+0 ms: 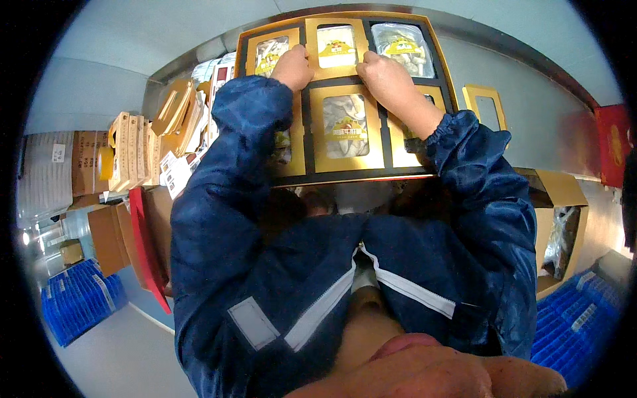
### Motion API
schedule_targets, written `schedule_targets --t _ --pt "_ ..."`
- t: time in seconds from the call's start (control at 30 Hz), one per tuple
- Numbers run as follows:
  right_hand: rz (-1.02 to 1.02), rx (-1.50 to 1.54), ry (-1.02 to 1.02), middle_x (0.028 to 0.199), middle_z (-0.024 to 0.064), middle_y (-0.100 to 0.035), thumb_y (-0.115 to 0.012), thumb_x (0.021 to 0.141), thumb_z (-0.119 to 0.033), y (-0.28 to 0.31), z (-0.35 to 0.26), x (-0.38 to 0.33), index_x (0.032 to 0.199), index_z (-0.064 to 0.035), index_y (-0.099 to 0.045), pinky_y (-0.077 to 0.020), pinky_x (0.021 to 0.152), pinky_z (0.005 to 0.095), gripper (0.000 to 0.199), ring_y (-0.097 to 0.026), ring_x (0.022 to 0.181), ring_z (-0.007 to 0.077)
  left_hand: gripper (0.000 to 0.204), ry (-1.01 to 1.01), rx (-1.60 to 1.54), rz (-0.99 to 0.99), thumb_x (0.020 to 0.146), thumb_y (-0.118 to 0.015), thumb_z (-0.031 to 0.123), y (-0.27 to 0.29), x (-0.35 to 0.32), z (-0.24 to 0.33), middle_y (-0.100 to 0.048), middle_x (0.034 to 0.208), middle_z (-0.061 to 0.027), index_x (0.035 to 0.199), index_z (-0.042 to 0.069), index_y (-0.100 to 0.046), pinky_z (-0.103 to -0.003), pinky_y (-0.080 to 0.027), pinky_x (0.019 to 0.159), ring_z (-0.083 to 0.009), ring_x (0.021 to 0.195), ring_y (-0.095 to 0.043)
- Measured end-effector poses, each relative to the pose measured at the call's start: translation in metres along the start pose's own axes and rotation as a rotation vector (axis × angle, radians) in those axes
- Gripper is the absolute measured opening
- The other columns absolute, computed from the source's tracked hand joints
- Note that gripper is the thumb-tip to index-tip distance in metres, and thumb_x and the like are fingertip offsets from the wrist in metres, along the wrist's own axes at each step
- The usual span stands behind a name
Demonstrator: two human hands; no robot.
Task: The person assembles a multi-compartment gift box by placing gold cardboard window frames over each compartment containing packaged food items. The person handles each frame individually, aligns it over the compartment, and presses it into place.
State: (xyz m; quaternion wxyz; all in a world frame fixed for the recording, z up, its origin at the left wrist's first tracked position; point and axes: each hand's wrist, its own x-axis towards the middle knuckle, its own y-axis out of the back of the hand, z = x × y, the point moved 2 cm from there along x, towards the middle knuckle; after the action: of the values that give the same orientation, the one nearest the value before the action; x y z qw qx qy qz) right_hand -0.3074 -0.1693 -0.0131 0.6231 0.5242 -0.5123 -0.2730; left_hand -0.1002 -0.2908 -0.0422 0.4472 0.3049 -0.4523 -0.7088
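A shallow gift box [428, 174] with a dark inner divider lies before me, holding packs of pale dried pieces in its compartments. Over the far middle pack is a gold window frame [333, 71]. My left hand [294, 68] has its fingers closed at that frame's left edge, and my right hand [391, 78] pinches at its right edge. The far right clear pack [403, 50] carries no gold frame. Another gold frame [345, 164] surrounds the near middle pack. My forearms partly hide the packs at the near left and near right.
One loose gold frame [499, 109] rests on the table right of the box. Stacked gold frames [174, 109] and cards [176, 174] crowd the left. An open carton [569, 192] stands at lower right; blue stacks [79, 298] sit on the floor.
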Motion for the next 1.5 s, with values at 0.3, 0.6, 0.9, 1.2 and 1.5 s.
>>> schedule_targets --t 0.3,0.6,0.9,1.2,1.5 --pt "0.057 0.232 -0.023 0.094 0.0153 -0.067 -0.070 0.078 -0.004 -0.016 0.021 0.004 0.089 -0.0014 -0.075 -0.0577 0.075 0.0405 0.012 -0.069 0.082 0.0338 0.041 -0.453 0.131 0.344 0.091 -0.060 0.018 -0.011 -0.026 0.007 -0.058 0.130 -0.0260 0.124 -0.007 -0.058 -0.044 -0.042 0.108 -0.0404 0.123 -0.053" --pt "0.003 0.445 -0.189 0.090 0.0172 -0.069 -0.075 0.076 -0.012 -0.014 0.037 0.012 0.086 -0.0045 -0.076 -0.0552 0.077 0.0412 0.013 -0.068 0.084 0.0348 0.030 -0.382 0.175 0.304 0.093 -0.055 0.018 -0.011 -0.035 0.021 -0.062 0.121 -0.0215 0.113 -0.005 -0.061 -0.045 -0.047 0.100 -0.0383 0.115 -0.056" --pt "-0.133 0.665 -0.293 0.089 0.0124 -0.074 -0.077 0.075 -0.013 -0.047 0.080 0.017 0.094 -0.0030 -0.073 -0.0562 0.072 0.0361 0.022 -0.072 0.080 0.0255 0.025 -0.306 0.099 0.372 0.092 -0.057 0.018 -0.007 0.037 0.020 -0.063 0.113 -0.0218 0.108 0.000 -0.060 -0.049 -0.047 0.096 -0.0403 0.111 -0.058" --pt "-0.486 0.545 -0.409 0.084 0.0102 -0.070 -0.078 0.080 -0.005 -0.007 0.061 0.048 0.106 -0.0013 -0.059 -0.0543 0.060 0.0269 0.032 -0.068 0.066 0.0153 0.030 -0.309 0.302 0.412 0.097 -0.052 0.019 -0.010 0.092 0.004 -0.065 0.119 -0.0188 0.119 0.007 -0.069 -0.046 -0.051 0.096 -0.0386 0.108 -0.062" --pt "0.236 0.024 -0.176 0.099 0.0150 -0.074 -0.068 0.093 -0.031 -0.074 0.112 0.119 0.122 -0.0068 -0.067 -0.0563 0.082 0.0425 0.038 -0.071 0.092 0.0360 0.032 -0.178 0.084 0.251 0.099 -0.051 0.024 0.003 0.105 0.009 -0.064 0.122 -0.0193 0.122 0.013 -0.070 -0.048 -0.049 0.100 -0.0398 0.112 -0.062"
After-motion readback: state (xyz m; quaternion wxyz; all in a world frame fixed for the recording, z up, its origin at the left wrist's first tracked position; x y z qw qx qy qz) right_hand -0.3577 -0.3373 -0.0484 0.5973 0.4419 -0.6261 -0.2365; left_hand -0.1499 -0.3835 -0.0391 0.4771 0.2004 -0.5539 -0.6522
